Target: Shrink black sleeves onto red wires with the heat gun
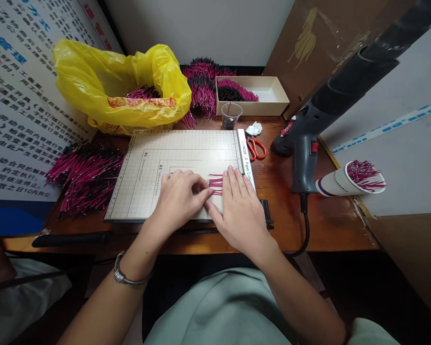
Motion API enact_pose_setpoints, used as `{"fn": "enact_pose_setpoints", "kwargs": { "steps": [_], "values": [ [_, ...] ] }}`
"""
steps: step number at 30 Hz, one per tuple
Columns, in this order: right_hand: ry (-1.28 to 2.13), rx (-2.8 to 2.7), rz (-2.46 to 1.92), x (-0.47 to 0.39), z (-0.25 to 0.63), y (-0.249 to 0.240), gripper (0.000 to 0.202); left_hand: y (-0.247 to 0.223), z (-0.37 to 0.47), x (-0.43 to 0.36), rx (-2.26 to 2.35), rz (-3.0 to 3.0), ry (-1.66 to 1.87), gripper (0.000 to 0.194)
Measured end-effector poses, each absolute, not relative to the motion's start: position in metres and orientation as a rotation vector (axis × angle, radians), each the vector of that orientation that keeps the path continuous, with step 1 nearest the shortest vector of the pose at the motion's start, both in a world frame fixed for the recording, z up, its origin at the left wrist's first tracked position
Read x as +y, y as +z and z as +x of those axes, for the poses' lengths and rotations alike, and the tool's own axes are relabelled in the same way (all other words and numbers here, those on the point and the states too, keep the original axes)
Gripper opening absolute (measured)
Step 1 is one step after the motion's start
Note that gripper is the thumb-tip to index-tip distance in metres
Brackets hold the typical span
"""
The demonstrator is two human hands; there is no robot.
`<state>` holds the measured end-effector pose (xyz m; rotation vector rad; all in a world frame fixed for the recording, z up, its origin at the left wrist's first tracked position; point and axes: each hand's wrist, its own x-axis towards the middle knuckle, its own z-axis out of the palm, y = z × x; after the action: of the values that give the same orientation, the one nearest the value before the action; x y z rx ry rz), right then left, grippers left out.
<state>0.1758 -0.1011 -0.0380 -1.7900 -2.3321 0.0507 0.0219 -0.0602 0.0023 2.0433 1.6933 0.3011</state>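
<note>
Several thin pink wires (215, 182) lie side by side on the cream paper cutter board (187, 148), which is printed with grid lines. My right hand (239, 206) rests flat over their right ends, fingers stretched out, pressing them near the cutter's white edge rail (246, 155). At their left ends my left hand (181, 196) is closed, thumb and forefinger in a pinch touching the wire ends. Whether a wire is between those fingertips is hard to see. The wires' right ends are hidden under my right hand.
Behind stand a yellow plastic bag (122, 110), a cream box (269, 106) of wires and a clear cup (232, 116). Wire piles (88, 177) lie left. Right are red-handled scissors (256, 149), a heat gun (305, 143) and a paper cup (334, 182) on its side holding wires.
</note>
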Motion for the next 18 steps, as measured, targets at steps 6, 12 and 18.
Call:
{"fn": "enact_pose_setpoints", "kwargs": {
  "steps": [6,12,18],
  "values": [
    [0.031,-2.33,-1.785,-0.101,0.175,-0.038,0.082,0.001,0.021,-0.064,1.671,2.013,0.441,0.01],
    [0.025,-2.33,-1.791,-0.101,0.175,-0.038,0.081,-0.005,0.021,-0.067,1.695,2.026,0.451,0.011],
    [0.047,-2.348,-1.804,-0.101,0.175,-0.037,0.077,-0.01,0.021,-0.082,1.702,2.264,0.589,0.037]
  ]
}}
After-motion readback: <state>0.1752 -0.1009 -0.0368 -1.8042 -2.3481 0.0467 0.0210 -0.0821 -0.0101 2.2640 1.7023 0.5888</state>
